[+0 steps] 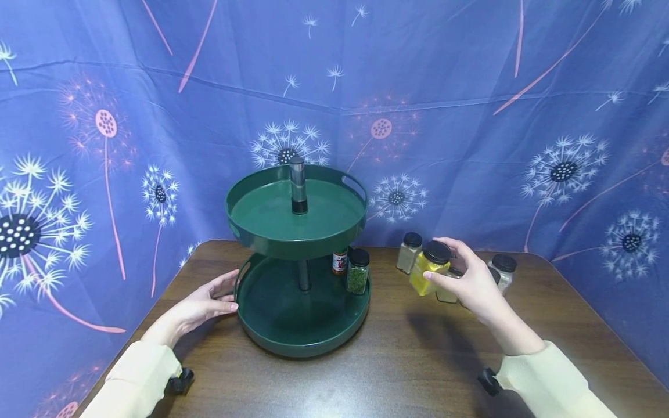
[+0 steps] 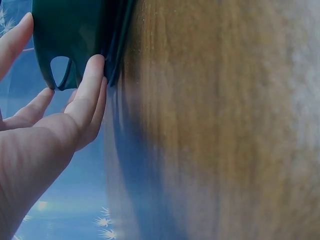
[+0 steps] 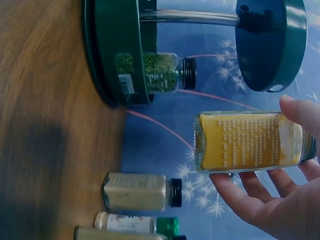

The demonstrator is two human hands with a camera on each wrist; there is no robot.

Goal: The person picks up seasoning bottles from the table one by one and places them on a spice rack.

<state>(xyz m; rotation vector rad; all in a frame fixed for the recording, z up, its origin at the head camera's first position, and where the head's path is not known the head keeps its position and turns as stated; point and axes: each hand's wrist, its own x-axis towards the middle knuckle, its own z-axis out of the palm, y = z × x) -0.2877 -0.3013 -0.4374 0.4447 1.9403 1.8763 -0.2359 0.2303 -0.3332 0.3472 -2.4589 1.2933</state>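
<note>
My right hand (image 1: 467, 284) grips a glass spice jar of yellow powder (image 1: 425, 271) with a black lid, raised over the table right of the green two-tier tray. In the right wrist view the yellow jar (image 3: 240, 141) lies between thumb and fingers, its printed label showing. My left hand (image 1: 202, 301) touches the left side of the lower tier (image 1: 292, 342), fingers extended near its handle hole; in the left wrist view fingertips rest against the green wall (image 2: 70, 30). On the lower tier's right side stand a jar of green flakes (image 1: 358, 274) and a small red-labelled bottle (image 1: 339, 262).
The upper tier (image 1: 269, 206) sits on a metal post (image 1: 298, 186). Right of the tray stand a beige-powder jar (image 1: 409, 253) and several more jars, partly hidden behind my right hand, including a black-lidded one (image 1: 503, 270). A green-capped bottle (image 3: 132, 223) shows in the right wrist view. Blue dandelion cloth (image 1: 460, 139) hangs behind.
</note>
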